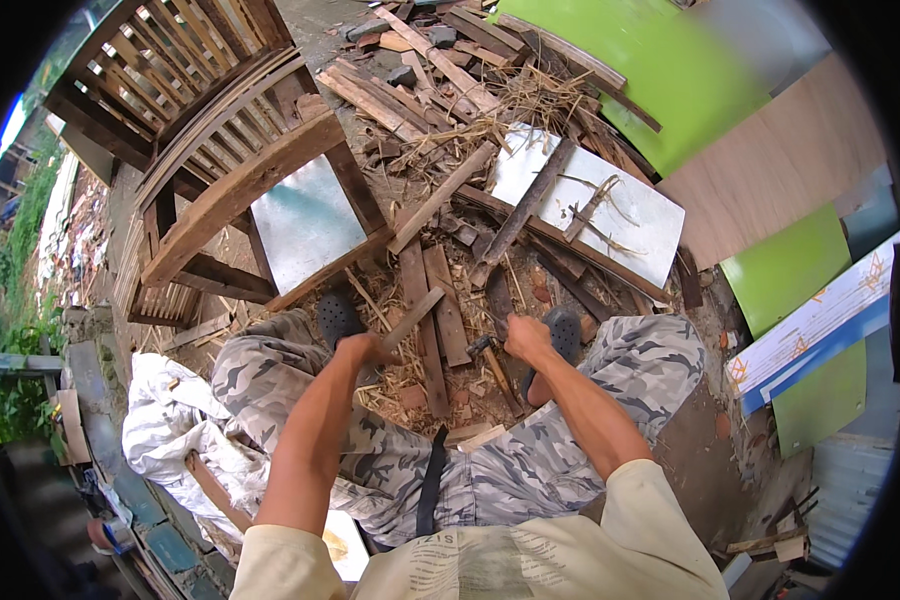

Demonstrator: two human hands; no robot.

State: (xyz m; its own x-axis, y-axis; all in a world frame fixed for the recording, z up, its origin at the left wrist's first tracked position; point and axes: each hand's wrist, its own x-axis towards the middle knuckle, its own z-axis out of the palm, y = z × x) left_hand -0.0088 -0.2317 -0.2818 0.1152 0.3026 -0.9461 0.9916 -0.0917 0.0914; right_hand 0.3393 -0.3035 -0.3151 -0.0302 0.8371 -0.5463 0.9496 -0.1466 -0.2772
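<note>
My left hand (365, 350) is closed round the near end of a short wooden strip (416, 312), which slants up to the right over the ground. My right hand (527, 338) grips what looks like a machete, its dark, broad blade (499, 296) pointing away from me; the handle is hidden in the fist. Just below that hand, a hammer (497, 372) with a dark head and wooden handle rests among the scraps. Between my feet lie two brown boards (444, 300) on ground strewn with straw and chips.
A slatted wooden chair frame (240, 190) stands at the left, with a shiny metal sheet (308, 218) against it. Scrap wood (440, 75) is heaped ahead. A white panel (610, 215) and green sheets (660, 75) lie to the right. White cloth (175, 430) lies beside my left leg.
</note>
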